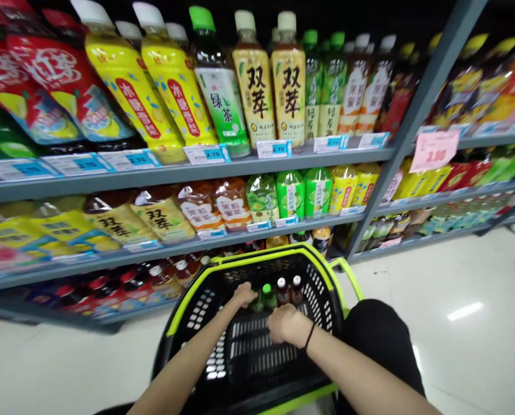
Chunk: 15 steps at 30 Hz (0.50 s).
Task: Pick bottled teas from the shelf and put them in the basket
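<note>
Both hands reach down into a black shopping basket (223, 369) with a lime-green rim. My left hand (243, 295) is closed at the top of a green bottle (258, 303), covering its cap. Beside it stands a green-capped bottle (269, 298), then two dark tea bottles, one (283, 293) next to the other (297, 291), with pale caps. All are upright along the basket's far side. My right hand (286, 324), with a dark band at the wrist, is closed just in front of these bottles. Its fingertips are turned away, hiding anything inside them.
Shelves of bottled drinks rise beyond the basket, with price tags along the upper shelf edge (240, 164). A grey upright post (417, 109) divides the shelving. The basket's green handle (348, 279) sticks out at right, near my dark-clothed knee (381, 340). Pale tiled floor (465, 288) surrounds it.
</note>
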Available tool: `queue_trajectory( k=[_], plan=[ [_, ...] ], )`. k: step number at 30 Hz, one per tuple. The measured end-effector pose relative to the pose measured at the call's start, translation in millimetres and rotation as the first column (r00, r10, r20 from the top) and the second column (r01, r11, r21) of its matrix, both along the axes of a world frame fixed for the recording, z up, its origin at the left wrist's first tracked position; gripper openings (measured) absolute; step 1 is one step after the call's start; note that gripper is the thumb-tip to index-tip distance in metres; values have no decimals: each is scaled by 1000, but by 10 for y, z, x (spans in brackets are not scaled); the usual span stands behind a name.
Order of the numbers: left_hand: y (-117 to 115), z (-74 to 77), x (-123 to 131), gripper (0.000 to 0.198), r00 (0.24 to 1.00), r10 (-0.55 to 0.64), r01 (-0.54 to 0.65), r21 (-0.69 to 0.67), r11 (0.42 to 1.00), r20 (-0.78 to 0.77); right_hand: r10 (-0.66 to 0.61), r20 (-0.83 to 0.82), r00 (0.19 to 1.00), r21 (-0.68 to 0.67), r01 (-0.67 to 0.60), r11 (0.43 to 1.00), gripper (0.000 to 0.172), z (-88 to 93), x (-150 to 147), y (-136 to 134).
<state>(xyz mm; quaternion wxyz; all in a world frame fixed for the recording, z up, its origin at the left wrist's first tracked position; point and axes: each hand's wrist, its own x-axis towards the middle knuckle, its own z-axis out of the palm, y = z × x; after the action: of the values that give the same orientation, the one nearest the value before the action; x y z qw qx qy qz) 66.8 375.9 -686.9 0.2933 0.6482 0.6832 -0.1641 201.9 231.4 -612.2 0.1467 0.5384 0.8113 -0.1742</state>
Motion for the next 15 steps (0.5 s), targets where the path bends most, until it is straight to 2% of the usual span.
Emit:
queue_trajectory(
  k=[6,11,13,15],
  plan=[
    [179,-85,59,28,994,88,-90,29,996,57,47,108,993,-87,-38,996,31,21,-58,138],
    [197,-160,9,24,980,146,-150,22,988,138,54,138,989,-106,-40,994,35,89,-31,152],
    [182,-131,-30,24,972,156,-161,17,987,175,45,150,988,-117,-27,993,37,108,-22,142],
    [188,-25,-96,24,962,148,-159,29,987,228,42,162,986,-131,-21,991,40,114,-19,137]
  ],
)
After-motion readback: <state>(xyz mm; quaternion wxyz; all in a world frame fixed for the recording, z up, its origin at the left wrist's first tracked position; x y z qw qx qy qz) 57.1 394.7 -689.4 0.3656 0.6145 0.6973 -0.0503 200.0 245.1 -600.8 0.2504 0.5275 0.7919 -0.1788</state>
